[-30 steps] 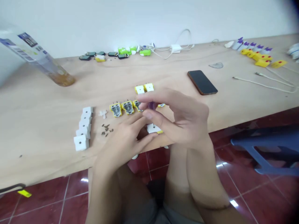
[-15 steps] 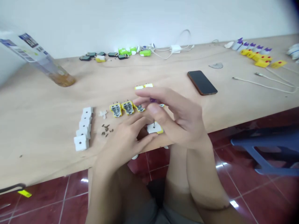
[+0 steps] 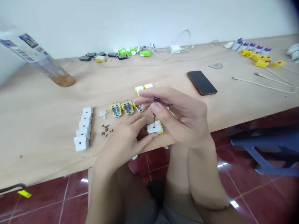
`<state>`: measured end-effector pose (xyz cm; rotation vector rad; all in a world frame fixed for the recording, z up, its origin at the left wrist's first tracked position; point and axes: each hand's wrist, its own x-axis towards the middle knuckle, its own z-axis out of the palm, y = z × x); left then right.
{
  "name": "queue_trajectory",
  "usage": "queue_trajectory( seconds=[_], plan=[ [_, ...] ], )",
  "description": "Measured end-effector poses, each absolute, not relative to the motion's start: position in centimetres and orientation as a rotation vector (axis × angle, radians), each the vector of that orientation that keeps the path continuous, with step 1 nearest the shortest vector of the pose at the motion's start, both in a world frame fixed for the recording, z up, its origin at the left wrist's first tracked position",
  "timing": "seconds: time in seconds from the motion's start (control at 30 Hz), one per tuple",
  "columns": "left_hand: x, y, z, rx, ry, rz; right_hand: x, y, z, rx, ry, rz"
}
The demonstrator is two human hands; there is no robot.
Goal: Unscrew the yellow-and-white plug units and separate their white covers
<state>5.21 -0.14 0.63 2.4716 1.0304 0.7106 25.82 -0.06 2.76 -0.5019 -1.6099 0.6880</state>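
While our left hand (image 3: 126,132) curls thumb and fingers about the left side of a white-and-yellow adapter (image 3: 158,125) at the centre of the frame, our right hand (image 3: 182,115) pinches the purple handle of a screwdriver (image 3: 154,121) above it, the thin metal shaft meeting a dark hole in the smooth white face. We judge this piece partly fastened, though how tight its screw sits we cannot tell. Beyond our right fingertips, two closed adapters (image 3: 139,89) look finished. Left to do, by our reckoning: at least three open yellow shells (image 3: 116,109) left of centre, their grey insides ridged and hollowed; five blocky, matte white covers (image 3: 84,125) overlapping in a row further left; and small brassy screws (image 3: 106,128) scattered between on the pale, smooth tabletop (image 3: 51,121).
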Motion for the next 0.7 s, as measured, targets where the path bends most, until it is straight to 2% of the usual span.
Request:
queue_trajectory(
  seconds=[0.17,0.57,0.7],
  plan=[
    [5.18,-0.13,0.55,2.487,1.041,0.734,26.18,0.10,3.16,-0.580,-1.671,0.476],
    [5.17,-0.11,0.55,2.467,1.017,0.733,25.94,-0.14,3.08,-0.530,-1.664,0.546],
    [5.11,-0.10,0.49,2.488,1.041,0.733,26.12,0.05,2.97,-0.553,-1.697,0.418]
  ],
)
